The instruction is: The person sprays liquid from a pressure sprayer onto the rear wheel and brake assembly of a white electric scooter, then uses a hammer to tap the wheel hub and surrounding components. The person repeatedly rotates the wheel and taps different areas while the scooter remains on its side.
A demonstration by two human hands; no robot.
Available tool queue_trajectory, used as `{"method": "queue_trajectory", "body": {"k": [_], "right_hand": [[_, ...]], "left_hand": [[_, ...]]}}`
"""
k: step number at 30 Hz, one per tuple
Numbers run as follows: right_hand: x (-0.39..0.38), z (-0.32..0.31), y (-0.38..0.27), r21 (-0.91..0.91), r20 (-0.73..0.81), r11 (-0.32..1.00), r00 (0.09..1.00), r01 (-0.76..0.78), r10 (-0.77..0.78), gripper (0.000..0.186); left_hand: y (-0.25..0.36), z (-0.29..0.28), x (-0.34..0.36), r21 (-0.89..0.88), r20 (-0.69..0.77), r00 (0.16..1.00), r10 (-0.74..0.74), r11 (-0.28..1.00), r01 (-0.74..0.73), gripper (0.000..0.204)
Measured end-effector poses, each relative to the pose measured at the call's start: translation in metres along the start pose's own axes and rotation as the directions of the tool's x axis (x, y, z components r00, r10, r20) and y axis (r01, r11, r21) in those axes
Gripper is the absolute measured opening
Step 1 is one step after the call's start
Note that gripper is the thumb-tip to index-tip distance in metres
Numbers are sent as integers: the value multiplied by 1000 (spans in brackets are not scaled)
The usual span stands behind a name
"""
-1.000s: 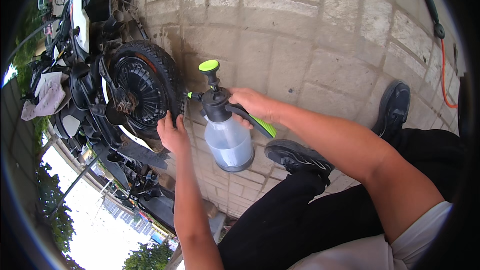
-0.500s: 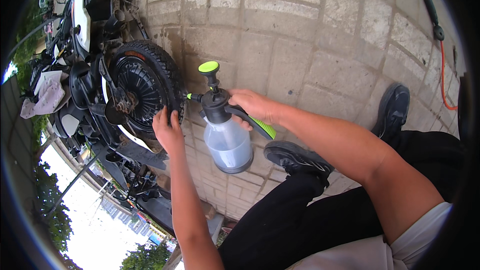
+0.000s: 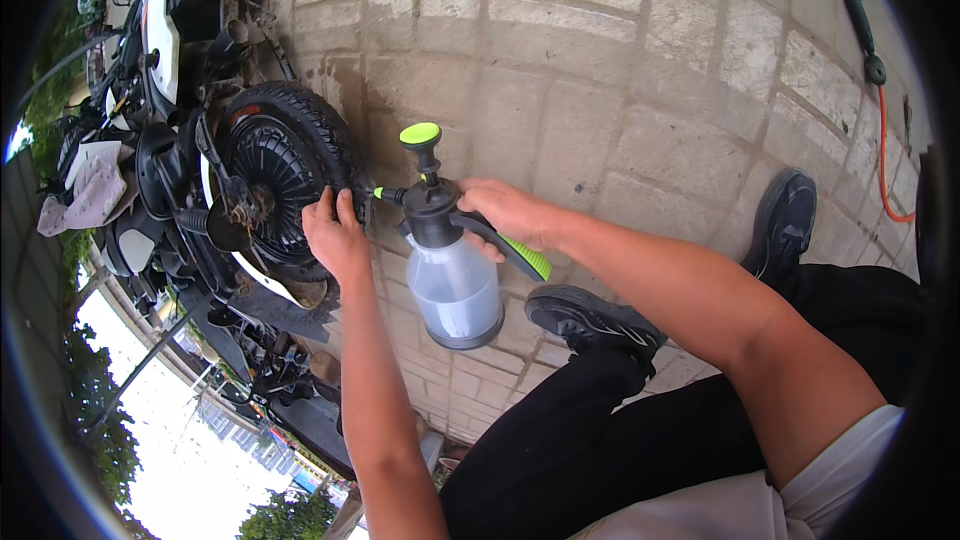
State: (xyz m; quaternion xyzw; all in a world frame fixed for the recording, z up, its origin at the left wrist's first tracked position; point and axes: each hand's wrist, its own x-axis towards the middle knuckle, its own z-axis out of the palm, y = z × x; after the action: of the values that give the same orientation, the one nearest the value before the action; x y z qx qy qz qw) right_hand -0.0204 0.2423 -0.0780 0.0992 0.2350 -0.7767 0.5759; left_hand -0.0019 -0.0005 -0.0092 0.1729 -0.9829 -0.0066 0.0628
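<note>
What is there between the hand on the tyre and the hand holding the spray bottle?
In the head view, the spray bottle's black pump head and green-tipped nozzle lie between the left hand on the tyre and the right hand.

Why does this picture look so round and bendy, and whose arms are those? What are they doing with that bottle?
The picture comes from a small camera worn on a person's head, looking down. Its lens sees very wide, so straight lines bend near the edges. The two bare arms coming from the bottom belong to that person.

The right hand holds a spray bottle by its black and green handle. The bottle is see-through, with some liquid inside and a green knob on top. Its nozzle points toward a black scooter wheel. The left hand rests on the edge of that tyre.

The ground is stone paving. You also see the person's black shoes and an orange cable at the right edge.
</note>
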Motion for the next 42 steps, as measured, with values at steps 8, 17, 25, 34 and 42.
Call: {"method": "queue_trajectory", "body": {"k": [8, 17, 25, 34, 42], "right_hand": [[0, 0, 0, 13, 32, 1000, 999, 11, -11, 18], [2, 1, -1, 7, 18, 1000, 1000, -2, 2, 18], [0, 1, -1, 12, 20, 1000, 1000, -1, 0, 19], [-2, 3, 0, -2, 24, 1000, 1000, -3, 3, 19], [-11, 4, -2, 5, 29, 1000, 999, 13, -13, 28]], "left_hand": [[-42, -25, -46, 126, 91, 995, 51, 990, -62, 35], [-8, -4, -18, 151, -15, 999, 50, 987, -47, 34], [-15, -15, -13, -47, 9, 991, 130, 990, -130, 31], [-34, -18, -41, 98, 29, 997, 76, 992, -79, 34], [-14, -15, -26, 117, 17, 998, 64, 991, -65, 34]]}}
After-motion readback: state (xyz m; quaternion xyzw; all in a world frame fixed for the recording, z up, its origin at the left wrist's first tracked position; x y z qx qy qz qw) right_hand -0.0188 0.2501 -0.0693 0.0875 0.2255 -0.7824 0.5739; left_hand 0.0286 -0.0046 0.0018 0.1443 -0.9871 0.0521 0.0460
